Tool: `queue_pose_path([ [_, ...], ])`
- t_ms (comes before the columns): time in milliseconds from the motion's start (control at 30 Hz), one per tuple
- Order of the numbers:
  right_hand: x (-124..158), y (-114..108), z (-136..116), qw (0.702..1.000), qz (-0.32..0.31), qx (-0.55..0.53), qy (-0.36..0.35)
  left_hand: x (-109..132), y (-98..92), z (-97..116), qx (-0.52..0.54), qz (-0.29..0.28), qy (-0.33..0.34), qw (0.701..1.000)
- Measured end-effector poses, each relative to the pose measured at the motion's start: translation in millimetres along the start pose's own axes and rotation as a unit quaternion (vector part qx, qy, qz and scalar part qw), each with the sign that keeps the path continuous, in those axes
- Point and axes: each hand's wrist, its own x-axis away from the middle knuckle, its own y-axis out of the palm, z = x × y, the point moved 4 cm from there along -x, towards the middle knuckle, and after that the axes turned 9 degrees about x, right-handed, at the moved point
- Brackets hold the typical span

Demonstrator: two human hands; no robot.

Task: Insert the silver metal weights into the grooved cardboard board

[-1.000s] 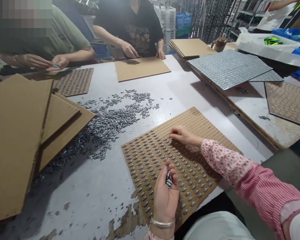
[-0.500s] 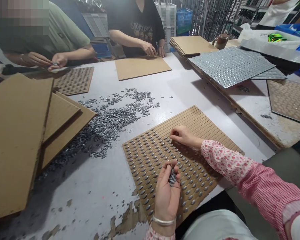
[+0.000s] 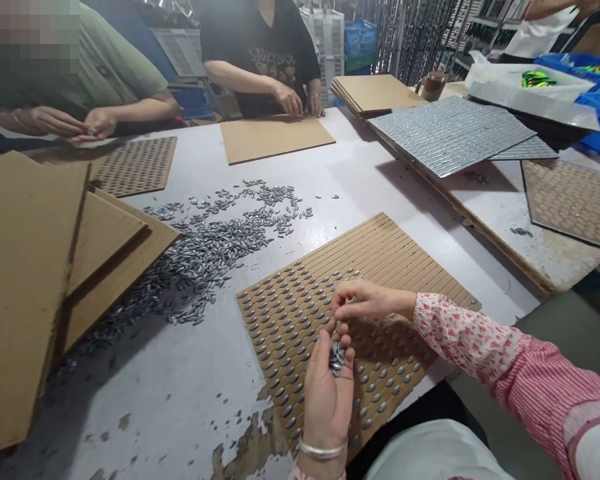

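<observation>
1. Left hand (image 3: pixel 329 403): palm up and cupped, its fingers curled inward around a small cluster of grey pieces (image 3: pixel 337 359); a pale bracelet (image 3: pixel 323 451) circles the wrist.
2. Right hand (image 3: pixel 367 300): thumb and forefinger bent and drawn close together, just at the fingertips of the left. Whether a piece is pinched between them cannot be made out. A patterned pink sleeve (image 3: pixel 465 333) covers the forearm.
3. Grooved board (image 3: pixel 400 253): lies flat on the white counter (image 3: pixel 190 373) beneath both hands. Spindle-shaped pieces sit in rows along its near and left portions; the far right portion shows bare grooves.
4. Loose heap (image 3: pixel 215 247): many similar pieces spread over the counter to the left of the board, with scattered ones toward the far end.
5. Brown panels (image 3: pixel 25 280): at the left edge, overlapping one another and hiding part of the heap.
6. Co-worker in green (image 3: pixel 123 77): hands brought together around a small object, near a dotted board (image 3: pixel 140 163).
7. Co-worker in black (image 3: pixel 300 50): both hands at the far edge of a plain brown board (image 3: pixel 277 140).
8. Grey ribbed sheets (image 3: pixel 450 133): overlapping, at the right.
</observation>
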Motion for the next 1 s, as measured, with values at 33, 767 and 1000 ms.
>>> queue_pose_path([
  [33, -3, -8, 11, 0.998, 0.043, 0.028, 0.028, 0, 0.4, 1, -0.002, 0.007, 0.004, 1.0],
  [767, -9, -56, 78, 0.921, 0.207, 0.293, 0.153, -4, -9.0, -6, 0.006, -0.022, -0.027, 0.999],
  [1000, -4, -54, 70, 0.924, 0.199, 0.3, 0.133, -9, -9.4, -7, 0.019, 0.014, -0.013, 1.0],
])
